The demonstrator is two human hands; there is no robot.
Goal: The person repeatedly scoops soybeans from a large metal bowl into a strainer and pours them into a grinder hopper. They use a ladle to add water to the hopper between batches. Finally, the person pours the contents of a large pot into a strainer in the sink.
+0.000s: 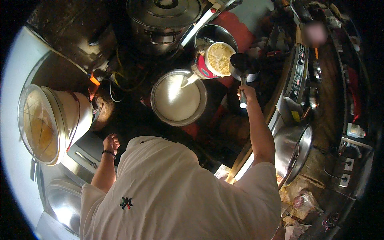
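Note:
My right hand (248, 93) is closed round the metal handle of a dark-bowled ladle or saucepan (244, 64). That vessel is beside the rim of a white bucket (221, 58) filled with a yellowish, grainy or frothy mixture. Left of the bucket stands a round metal basin (205, 99) of pale whitish liquid, with a whitish spout or handle-like piece (190, 80) over its upper edge. My left hand (112, 143), a dark beaded bracelet at its wrist, hangs at my left side with curled fingers; nothing shows in it.
A big lidded stockpot (163, 18) stands at the top. At left, a round mesh strainer (39, 126) covers a large white bucket (79, 111). To the right are a counter with a control panel (297, 75), a large metal bowl (285, 150), a bottle (355, 130) and wall sockets (345, 180).

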